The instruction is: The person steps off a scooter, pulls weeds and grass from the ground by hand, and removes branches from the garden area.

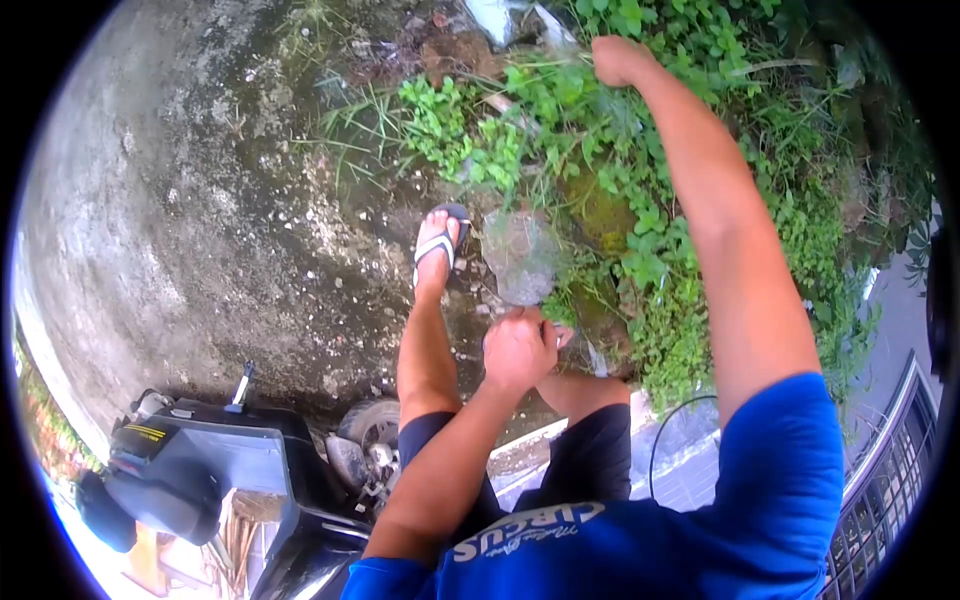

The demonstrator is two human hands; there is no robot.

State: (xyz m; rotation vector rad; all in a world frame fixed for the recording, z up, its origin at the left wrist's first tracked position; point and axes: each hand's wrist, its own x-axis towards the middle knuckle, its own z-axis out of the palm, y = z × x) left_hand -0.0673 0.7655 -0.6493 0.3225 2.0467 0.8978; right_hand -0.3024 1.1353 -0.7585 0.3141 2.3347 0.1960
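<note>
At the top, my right hand (618, 62) is closed in a fist among green weeds (640, 120), with thin grass stems at its fingers. The right arm is stretched far forward. Lower down, my left hand (518, 350) is closed in front of my bent leg, beside a flat grey stone (520, 258). Something small and dark shows at its fingers, too unclear to name. One foot (437, 240) in a flip-flop stands on the ground left of the stone. The other foot is mostly hidden behind my left hand.
Stained concrete (180, 190) spreads across the left. A black scooter (240, 440) stands at the lower left, its wheel (372, 425) close to my leg. Mossy rocks (600, 210) lie under the weeds. A metal grille (885, 470) is at the lower right.
</note>
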